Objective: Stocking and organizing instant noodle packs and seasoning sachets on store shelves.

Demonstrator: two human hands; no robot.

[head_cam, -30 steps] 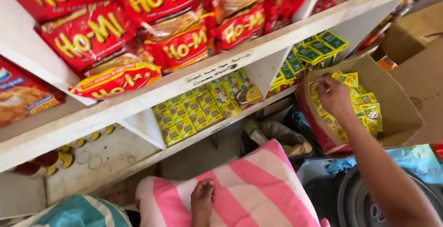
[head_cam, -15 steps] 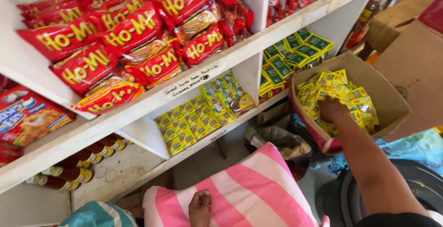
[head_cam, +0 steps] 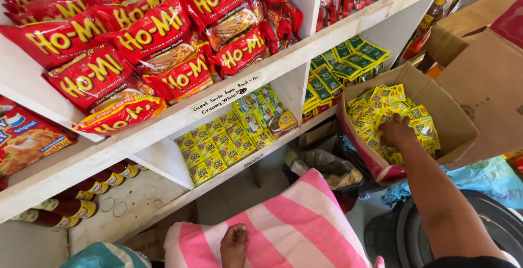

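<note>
My right hand reached down into the open cardboard box, fingers curled and buried among the small yellow sachets heaped inside; whether they had pinched one sachet or only pressed into the heap, I could not tell, since the back of the hand hid the fingertips. The box stood tilted toward me, its mouth open, which I judged kept the loose sachets within easy reach of an arm coming from above. The sachets were flat, glossy yellow packets with red and green marks, lying every way, some on edge against the box wall nearest the shelf.

Just left of the box stood the white wooden shelf. Rows of green packets lay stacked in the compartment nearest the box, and rows of yellow-green packets filled the compartment beyond it, farther from the box, all set in neat files. Red noodle packs were heaped on the board above, well apart from the box.

My left hand rested, fingers loosely together, on a pink-and-white striped cloth, below and left of the box, holding nothing.
</note>
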